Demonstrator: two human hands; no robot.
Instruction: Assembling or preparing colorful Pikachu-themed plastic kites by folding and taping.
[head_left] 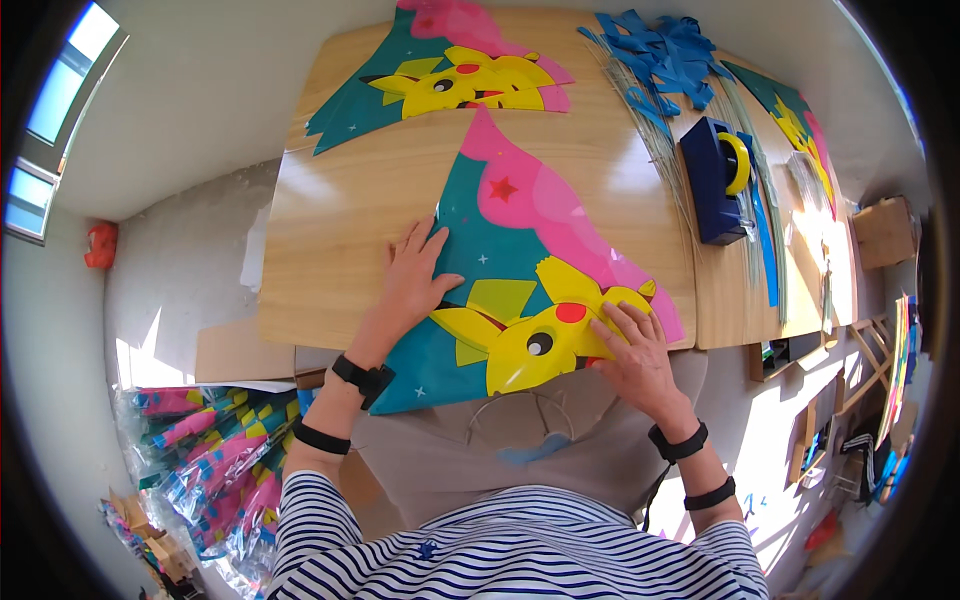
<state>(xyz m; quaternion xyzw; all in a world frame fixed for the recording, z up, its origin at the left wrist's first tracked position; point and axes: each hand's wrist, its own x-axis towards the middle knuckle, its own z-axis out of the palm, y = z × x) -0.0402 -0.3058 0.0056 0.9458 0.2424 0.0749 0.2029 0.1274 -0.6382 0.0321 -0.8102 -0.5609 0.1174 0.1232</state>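
A folded kite sail (510,235) of thin shiny sheet, teal and pink with a yellow cartoon face, lies at the table's near edge. Its lower part overhangs that edge. My left hand (412,275) lies on the teal side with fingers spread. My right hand (637,362) rests on the yellow face near the right corner, its fingers stretched out and slightly bent. Neither hand grips anything that I can see. Further back on the table, more kite sails (470,85) of the same print lie in a small stack.
To the right stands a dark blue tape dispenser (708,185) with a yellow roll. Thin rods (655,150) and a heap of blue strips (665,55) lie around it. Bagged kites (215,450) fill the floor at left. A cardboard box (885,232) is at far right.
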